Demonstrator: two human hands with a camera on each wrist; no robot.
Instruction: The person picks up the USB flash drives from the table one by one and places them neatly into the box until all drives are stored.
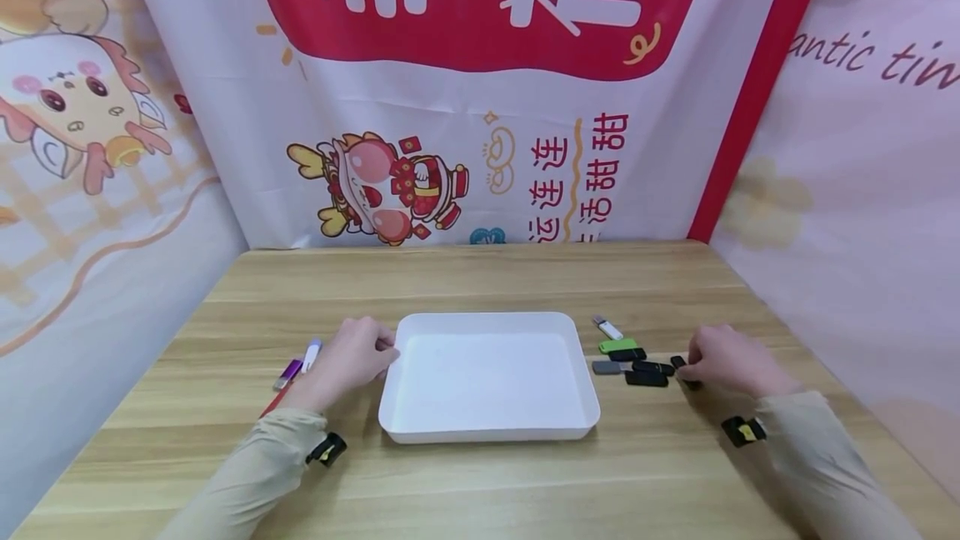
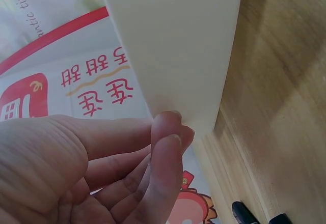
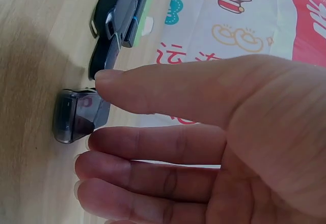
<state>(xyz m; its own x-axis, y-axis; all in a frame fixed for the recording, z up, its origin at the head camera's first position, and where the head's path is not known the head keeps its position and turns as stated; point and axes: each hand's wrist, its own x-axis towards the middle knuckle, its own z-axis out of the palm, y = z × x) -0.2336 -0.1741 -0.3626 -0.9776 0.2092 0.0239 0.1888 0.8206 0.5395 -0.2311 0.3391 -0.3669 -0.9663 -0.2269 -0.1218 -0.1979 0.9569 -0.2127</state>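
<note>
My right hand [image 1: 735, 361] pinches a black USB flash drive [image 1: 679, 363] between thumb and fingers, at the right end of a group of drives. In the right wrist view this drive [image 3: 76, 114] has a glossy, see-through-looking end and sits close to the tabletop; whether it touches the table is unclear. A shallow white tray [image 1: 495, 435] lies at the middle of the table. Beside its left rim is my left hand [image 1: 352, 361], fingers bent with thumb and fingertips together. The left wrist view shows nothing between them, in front of the tray's outer wall [image 2: 178, 46].
Right of the tray lie a white drive [image 1: 609, 328], a green drive [image 1: 615, 346], a grey drive [image 1: 606, 367] and several black drives [image 1: 647, 378]. Near my left forearm are a purple drive [image 1: 288, 374], a white-lavender drive [image 1: 312, 353] and something red [image 1: 274, 402]. Printed cloths surround the wooden table [image 1: 480, 273].
</note>
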